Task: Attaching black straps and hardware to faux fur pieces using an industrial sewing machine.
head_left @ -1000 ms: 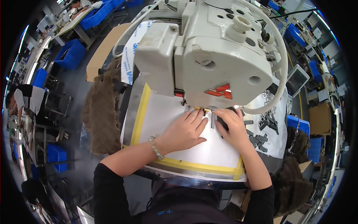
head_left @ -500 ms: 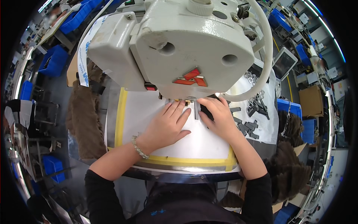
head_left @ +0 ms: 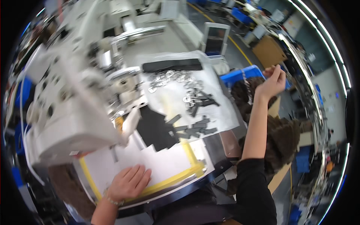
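Note:
My left hand [head_left: 129, 182] lies palm down on the white work surface [head_left: 131, 159], near the yellow tape along its front edge. Its fingers are stretched out and hold nothing. My right hand [head_left: 270, 84] is raised at the right, over the brown fur pieces [head_left: 283, 138] and close to a blue bin [head_left: 240, 75]. Its fingers are curled together; what they hold, if anything, I cannot make out. Left of centre stands a white sewing machine [head_left: 75, 127], blurred by motion. Beside its head lie overlapping black flat pieces [head_left: 154, 129].
A translucent sheet [head_left: 221, 116] carries shiny metal fittings [head_left: 172, 77], small dark strips [head_left: 198, 128] and a long black band [head_left: 172, 65]. Behind it stands a tablet-like screen [head_left: 215, 39]. More brown fur [head_left: 69, 187] hangs at the left; a cardboard box [head_left: 269, 51] sits farther right.
The view has swung right. Both hands have left the machine's needle area: the left drew back toward the front edge, the right lifted far out to the right and its fingers curled.

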`<state>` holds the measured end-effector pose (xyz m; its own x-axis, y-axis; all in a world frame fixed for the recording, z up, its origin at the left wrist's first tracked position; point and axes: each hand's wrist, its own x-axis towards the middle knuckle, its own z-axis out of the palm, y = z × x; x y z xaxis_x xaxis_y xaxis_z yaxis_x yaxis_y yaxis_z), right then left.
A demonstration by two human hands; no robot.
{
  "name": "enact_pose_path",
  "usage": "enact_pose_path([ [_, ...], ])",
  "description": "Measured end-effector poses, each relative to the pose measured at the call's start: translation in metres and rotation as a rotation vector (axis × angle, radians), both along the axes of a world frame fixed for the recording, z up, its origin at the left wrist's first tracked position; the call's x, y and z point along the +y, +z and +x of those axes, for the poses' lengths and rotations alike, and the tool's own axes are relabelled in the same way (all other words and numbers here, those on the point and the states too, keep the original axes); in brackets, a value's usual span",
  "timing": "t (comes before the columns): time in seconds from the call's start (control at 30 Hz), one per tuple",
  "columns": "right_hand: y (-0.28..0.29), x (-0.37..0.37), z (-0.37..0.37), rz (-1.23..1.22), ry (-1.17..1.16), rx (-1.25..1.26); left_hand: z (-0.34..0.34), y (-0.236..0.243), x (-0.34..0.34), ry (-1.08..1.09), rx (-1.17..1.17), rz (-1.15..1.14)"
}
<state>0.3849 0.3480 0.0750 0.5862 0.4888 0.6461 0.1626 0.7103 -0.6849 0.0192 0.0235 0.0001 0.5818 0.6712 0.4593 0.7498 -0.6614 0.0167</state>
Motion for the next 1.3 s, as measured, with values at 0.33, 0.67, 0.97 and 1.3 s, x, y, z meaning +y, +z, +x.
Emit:
enact_pose_path([
  [0.33,-0.211,0.078,0.158,-1.307,0.13,-1.945,0.011,0.035,0.001,-0.053,-0.01,-0.505],
  [0.67,-0.221,0.086,0.161,-1.586,0.316,-2.291,0.006,0.025,0.036,-0.269,0.171,-0.618],
  [0.97,-0.238,0.103,0.165,-1.683,0.12,-2.111,-0.017,-0.02,-0.013,0.006,0.072,-0.518],
  [1.3,-0.141,0.088,0.204,-1.322,0.184,-1.712,0.012,0.028,0.02,-0.14,0.089,-0.262],
])
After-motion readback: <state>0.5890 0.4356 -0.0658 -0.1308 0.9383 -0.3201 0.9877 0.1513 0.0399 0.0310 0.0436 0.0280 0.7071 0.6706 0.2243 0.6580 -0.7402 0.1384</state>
